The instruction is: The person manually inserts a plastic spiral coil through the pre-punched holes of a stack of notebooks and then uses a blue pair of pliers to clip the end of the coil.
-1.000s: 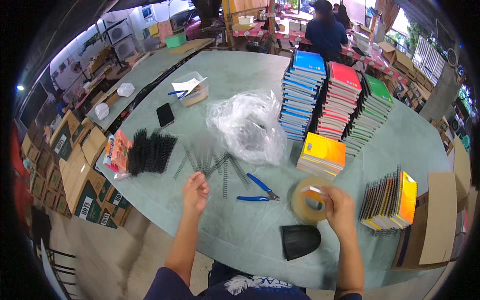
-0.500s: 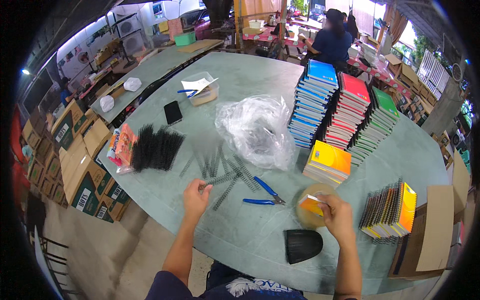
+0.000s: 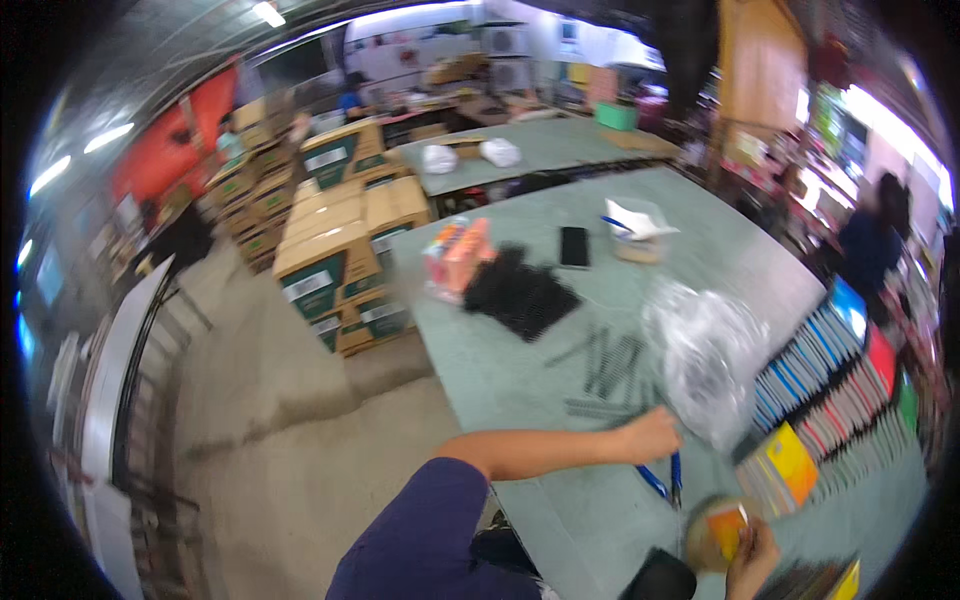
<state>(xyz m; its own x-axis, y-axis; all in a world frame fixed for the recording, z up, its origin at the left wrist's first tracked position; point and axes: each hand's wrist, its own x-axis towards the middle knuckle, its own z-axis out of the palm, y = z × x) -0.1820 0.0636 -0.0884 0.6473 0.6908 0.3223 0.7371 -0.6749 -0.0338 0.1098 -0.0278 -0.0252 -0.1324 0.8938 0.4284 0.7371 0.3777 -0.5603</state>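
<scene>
My left hand (image 3: 650,438) is closed at the near end of the loose black spiral binding coils (image 3: 612,365), close to the blue-handled pliers (image 3: 660,483). Its fingers are blurred, and anything pinched in them is hidden. Near the lower edge, my right hand (image 3: 754,562) grips a small orange notebook (image 3: 726,525) over a round roll of clear tape (image 3: 697,545). A black rounded object (image 3: 660,578) lies beside the roll. Part of a spiral-bound notebook stack (image 3: 808,580) shows at the bottom rim.
A crumpled clear plastic bag (image 3: 705,360) lies beside yellow notebooks (image 3: 785,468) and tall blue, red and green stacks. Beyond the coils are a dense black coil pile (image 3: 520,295), a phone (image 3: 574,248) and a plastic tub (image 3: 640,245). Cartons (image 3: 335,260) stand left of the table.
The view has swung left, so the table now sits to the right and the floor and cartons fill the left. My left hand has moved toward the pliers; my right still holds the notebook.
</scene>
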